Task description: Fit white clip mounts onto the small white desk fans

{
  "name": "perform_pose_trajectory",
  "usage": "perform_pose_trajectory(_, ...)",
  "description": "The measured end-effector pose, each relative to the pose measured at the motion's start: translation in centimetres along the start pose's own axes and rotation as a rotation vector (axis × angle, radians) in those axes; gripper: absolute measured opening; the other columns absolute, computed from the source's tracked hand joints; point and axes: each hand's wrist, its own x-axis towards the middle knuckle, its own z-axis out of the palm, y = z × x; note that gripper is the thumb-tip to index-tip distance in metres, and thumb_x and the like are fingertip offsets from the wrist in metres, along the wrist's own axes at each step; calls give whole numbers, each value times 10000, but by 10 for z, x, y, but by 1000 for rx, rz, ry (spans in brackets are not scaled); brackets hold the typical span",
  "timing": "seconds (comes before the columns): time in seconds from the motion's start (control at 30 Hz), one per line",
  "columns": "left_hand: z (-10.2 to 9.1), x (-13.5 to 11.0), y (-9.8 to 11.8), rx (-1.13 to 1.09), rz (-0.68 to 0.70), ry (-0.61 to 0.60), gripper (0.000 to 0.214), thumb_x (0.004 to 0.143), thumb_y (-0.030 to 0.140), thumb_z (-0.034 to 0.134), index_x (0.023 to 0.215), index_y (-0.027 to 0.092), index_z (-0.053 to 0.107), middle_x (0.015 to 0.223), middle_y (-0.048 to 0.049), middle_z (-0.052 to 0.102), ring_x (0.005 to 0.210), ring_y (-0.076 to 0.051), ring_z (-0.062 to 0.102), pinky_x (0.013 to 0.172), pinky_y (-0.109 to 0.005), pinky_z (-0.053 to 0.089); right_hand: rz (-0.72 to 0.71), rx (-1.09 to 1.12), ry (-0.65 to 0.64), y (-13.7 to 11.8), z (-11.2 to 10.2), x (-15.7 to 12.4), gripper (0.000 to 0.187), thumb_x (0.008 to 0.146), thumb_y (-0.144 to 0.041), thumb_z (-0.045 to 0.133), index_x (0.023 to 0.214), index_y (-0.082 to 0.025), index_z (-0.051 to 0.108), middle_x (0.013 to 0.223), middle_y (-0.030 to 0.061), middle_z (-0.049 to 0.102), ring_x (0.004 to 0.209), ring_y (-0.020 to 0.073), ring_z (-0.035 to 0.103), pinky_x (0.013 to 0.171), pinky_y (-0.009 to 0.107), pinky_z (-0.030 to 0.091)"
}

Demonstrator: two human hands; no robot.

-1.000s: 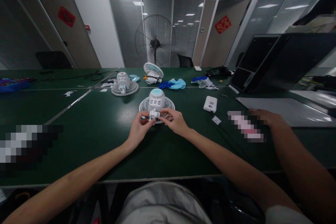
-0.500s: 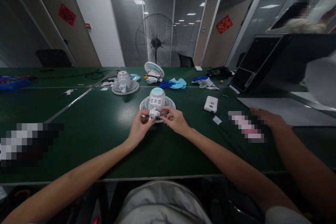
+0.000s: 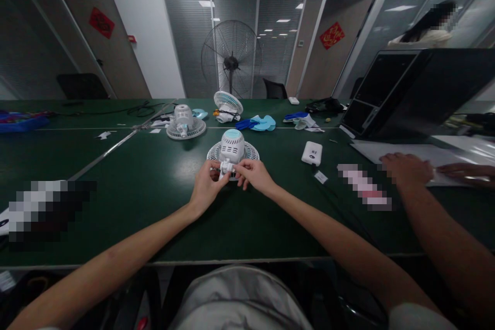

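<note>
A small white fan head (image 3: 232,147) with a pale blue cap lies grille-down on the green table in front of me. My left hand (image 3: 207,185) is closed on the white joint (image 3: 226,167) at the near side of its motor housing. Opposite it, the thumb and fingertips of my right hand (image 3: 253,175) are pinched together at the joint's right end. Whatever sits between those fingertips is too small or hidden to make out.
Behind stand two more small fans (image 3: 185,126) (image 3: 228,108), beside blue gloves (image 3: 257,123). On the right are a white power bank (image 3: 311,153), a black computer case (image 3: 382,93) and another person's hands (image 3: 408,169) over white sheets (image 3: 371,152). A table seam (image 3: 112,149) runs left.
My right fingertips have drawn in closer against the joint, while my left hand keeps its hold. On the right, the other person's second hand has come into view over the sheets.
</note>
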Motion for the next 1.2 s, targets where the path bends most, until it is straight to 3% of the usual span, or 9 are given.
perform_pose_trajectory(0.1, -1, 0, 3, 80, 10, -22, 297, 864, 381, 761, 1007, 188, 587, 996, -63, 733, 747, -199, 731, 636, -306, 576, 34, 3, -19, 1, -4, 0, 378, 972, -517, 635, 967, -142, 682, 773, 50, 714, 538, 155, 694, 381, 210, 517)
perform_pose_trajectory(0.23, -2, 0, 5, 91, 6, -21, 281, 871, 367, 752, 1003, 189, 579, 959, -57, 749, 741, -206, 742, 644, -314, 586, -329, -352, 41, -1, -15, -8, 351, 968, -376, 696, 1277, -218, 646, 1095, 82, 741, 765, 174, 741, 673, 305, 643)
perform_pose_trajectory(0.33, -2, 1, 3, 82, 1, -30, 288, 872, 368, 752, 1010, 190, 573, 947, -55, 757, 751, -210, 750, 660, -318, 595, -521, -554, 5, -2, -17, -11, 237, 1014, -283, 626, 1233, -212, 683, 1172, 102, 735, 1024, 238, 731, 937, 418, 609)
perform_pose_trajectory(0.6, -4, 1, -2, 112, 13, -6, 303, 874, 398, 748, 1010, 195, 570, 938, -56, 760, 734, -220, 752, 618, -316, 594, -4, -111, -17, -4, -1, -3, 329, 1015, -455, 596, 997, -139, 687, 808, 60, 738, 543, 149, 696, 412, 225, 539)
perform_pose_trajectory(0.73, -4, 1, -4, 99, 23, -19, 304, 878, 404, 743, 1016, 193, 575, 977, -72, 757, 751, -222, 754, 643, -333, 612, -297, -367, 26, -9, -12, -12, 325, 987, -333, 674, 1283, -200, 650, 1123, 93, 747, 789, 179, 752, 685, 324, 653)
perform_pose_trajectory(0.83, -5, 1, -4, 100, 15, -27, 300, 884, 402, 738, 1032, 195, 581, 980, -71, 759, 779, -225, 758, 677, -346, 623, -496, -559, 30, -10, -18, -14, 276, 1005, -262, 654, 1277, -225, 675, 1203, 93, 734, 1060, 238, 724, 945, 425, 613)
perform_pose_trajectory(0.93, -6, 2, -4, 96, -3, -17, 309, 872, 398, 752, 1024, 196, 574, 936, -59, 762, 755, -225, 757, 651, -335, 617, -446, -532, 42, -10, -13, -10, 196, 1024, -295, 630, 1179, -208, 714, 1090, 78, 759, 913, 209, 744, 847, 375, 632)
perform_pose_trajectory(1.07, -6, 1, -2, 92, 8, -18, 303, 866, 388, 757, 1018, 195, 578, 928, -56, 767, 741, -218, 757, 608, -302, 592, -157, -266, 0, -7, -3, -4, 277, 1043, -393, 573, 992, -160, 713, 836, 43, 739, 609, 151, 708, 508, 248, 578)
perform_pose_trajectory(1.2, -5, 2, -3, 111, -1, -19, 306, 861, 391, 759, 1008, 194, 576, 898, -54, 763, 715, -215, 745, 602, -305, 581, -162, -238, 21, -3, -8, -6, 257, 1015, -371, 620, 1167, -171, 674, 986, 68, 750, 638, 152, 724, 516, 255, 586)
